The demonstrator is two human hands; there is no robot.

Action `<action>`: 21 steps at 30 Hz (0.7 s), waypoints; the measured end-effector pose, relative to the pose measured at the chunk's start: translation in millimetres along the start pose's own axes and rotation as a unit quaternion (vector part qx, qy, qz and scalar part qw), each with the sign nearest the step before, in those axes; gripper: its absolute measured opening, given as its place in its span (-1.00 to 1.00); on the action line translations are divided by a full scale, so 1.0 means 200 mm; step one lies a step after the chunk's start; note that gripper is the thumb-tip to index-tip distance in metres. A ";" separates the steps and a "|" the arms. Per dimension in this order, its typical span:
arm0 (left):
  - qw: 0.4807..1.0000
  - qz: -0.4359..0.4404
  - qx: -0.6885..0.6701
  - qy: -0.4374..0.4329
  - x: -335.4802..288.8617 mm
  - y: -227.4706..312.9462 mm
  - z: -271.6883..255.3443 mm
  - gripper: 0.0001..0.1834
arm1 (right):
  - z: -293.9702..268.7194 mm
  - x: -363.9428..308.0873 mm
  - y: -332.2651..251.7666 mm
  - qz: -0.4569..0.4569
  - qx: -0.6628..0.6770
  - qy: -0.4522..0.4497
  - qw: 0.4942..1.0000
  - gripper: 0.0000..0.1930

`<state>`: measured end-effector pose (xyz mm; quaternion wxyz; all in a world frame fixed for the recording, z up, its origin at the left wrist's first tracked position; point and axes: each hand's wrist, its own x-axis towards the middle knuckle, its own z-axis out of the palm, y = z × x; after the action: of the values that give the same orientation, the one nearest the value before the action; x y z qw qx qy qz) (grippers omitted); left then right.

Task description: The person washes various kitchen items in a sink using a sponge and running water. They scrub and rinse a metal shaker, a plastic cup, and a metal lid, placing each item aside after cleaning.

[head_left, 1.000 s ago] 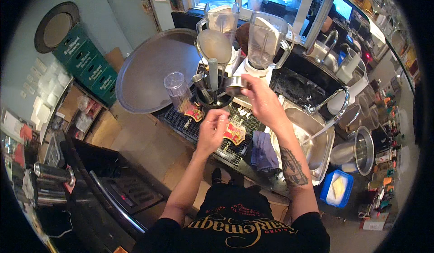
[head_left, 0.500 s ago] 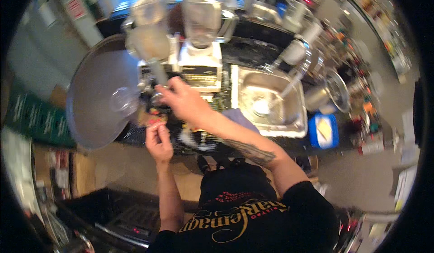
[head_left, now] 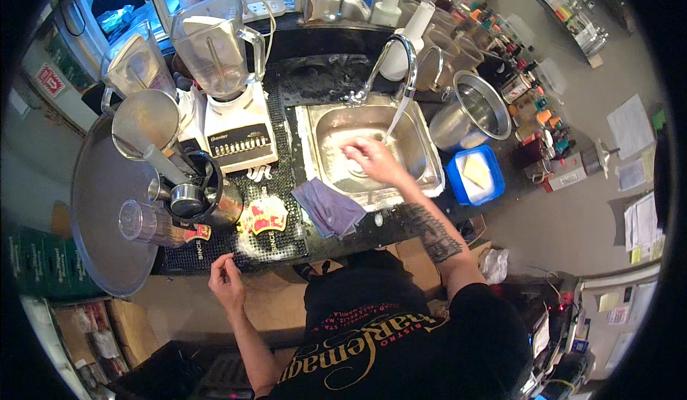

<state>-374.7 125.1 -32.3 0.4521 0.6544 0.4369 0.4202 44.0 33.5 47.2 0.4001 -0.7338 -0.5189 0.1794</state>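
My right hand (head_left: 373,161) is over the steel sink (head_left: 431,167), its fingers loosely bent and apart, with nothing visible in them. Beside it, water runs from the curved chrome faucet (head_left: 411,56) into the basin. My left hand (head_left: 227,283) hangs at the counter's front edge, below the black rubber bar mat (head_left: 290,237). Its fingers are curled together and appear to hold nothing. Near the left hand are a clear ribbed cup (head_left: 139,221) lying on its side and a dark container (head_left: 227,203) with metal bar tools. A purple-grey cloth (head_left: 329,207) lies between the hands.
Two blenders, one with a white base (head_left: 240,132), stand at the back left beside a large round tray (head_left: 107,271). Right of the sink are a steel bucket (head_left: 454,124), a blue tub (head_left: 458,192) with a yellow sponge (head_left: 474,172), and several bottles (head_left: 547,124).
My right hand has moved right, from the bar tools to over the sink. My left hand has drawn back toward the counter's front edge. The view has shifted.
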 end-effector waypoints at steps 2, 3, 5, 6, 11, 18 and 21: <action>0.999 0.023 0.041 0.007 -0.01 0.00 0.03 -0.85 | -0.17 -0.01 0.23 0.011 -0.127 -0.089 0.988 -0.74; 0.999 0.022 0.047 0.014 -0.01 0.02 0.06 -0.86 | -0.23 0.00 0.30 0.013 -0.196 -0.140 0.970 -0.73; 0.998 0.025 0.059 0.022 -0.01 0.10 0.13 -0.86 | -0.32 0.08 0.40 0.024 -0.268 -0.224 0.937 -0.72; 0.998 0.028 0.051 0.032 -0.01 0.13 0.17 -0.86 | -0.34 0.16 0.39 0.026 -0.272 -0.260 0.926 -0.72; 0.996 0.064 0.063 0.015 0.01 0.31 0.52 -0.87 | -0.29 0.46 0.60 -0.068 -0.079 -0.008 0.995 -0.68; 0.969 0.170 0.176 -0.045 -0.06 0.66 0.95 -0.87 | -0.20 0.49 0.67 0.151 0.086 0.083 0.981 -0.61; 0.968 0.156 0.191 -0.039 -0.13 0.74 0.98 -0.88 | -0.03 0.56 0.87 0.064 0.139 0.141 0.978 -0.63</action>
<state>-168.6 26.2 58.6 0.2642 0.8045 0.3836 0.3685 200.1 107.6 -67.7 0.5551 -0.7205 -0.3794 0.1699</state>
